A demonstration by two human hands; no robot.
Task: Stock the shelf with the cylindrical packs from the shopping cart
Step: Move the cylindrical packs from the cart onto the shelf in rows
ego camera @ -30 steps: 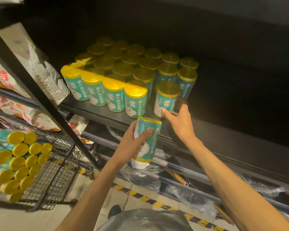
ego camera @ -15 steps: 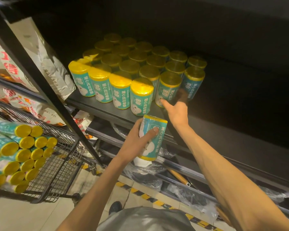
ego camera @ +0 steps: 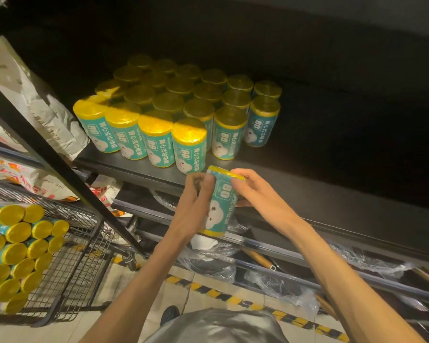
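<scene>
Both hands, left hand [ego camera: 196, 204] and right hand [ego camera: 255, 191], close their grip round one upright pack [ego camera: 220, 201], just below the shelf [ego camera: 139, 167] edge and its standing packs [ego camera: 183, 112].

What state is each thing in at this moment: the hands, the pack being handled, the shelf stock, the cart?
Left hand: gripping the held pack's side.
Right hand: fingers curled on the pack's top end.
Held pack: upright, slightly tilted, in front of the shelf edge, not yet placed.
Shelved packs: standing upright in tight rows.
Shelf: partly stocked, right side bare.
Shopping cart: holding packs lying on their sides, stacked.
</scene>
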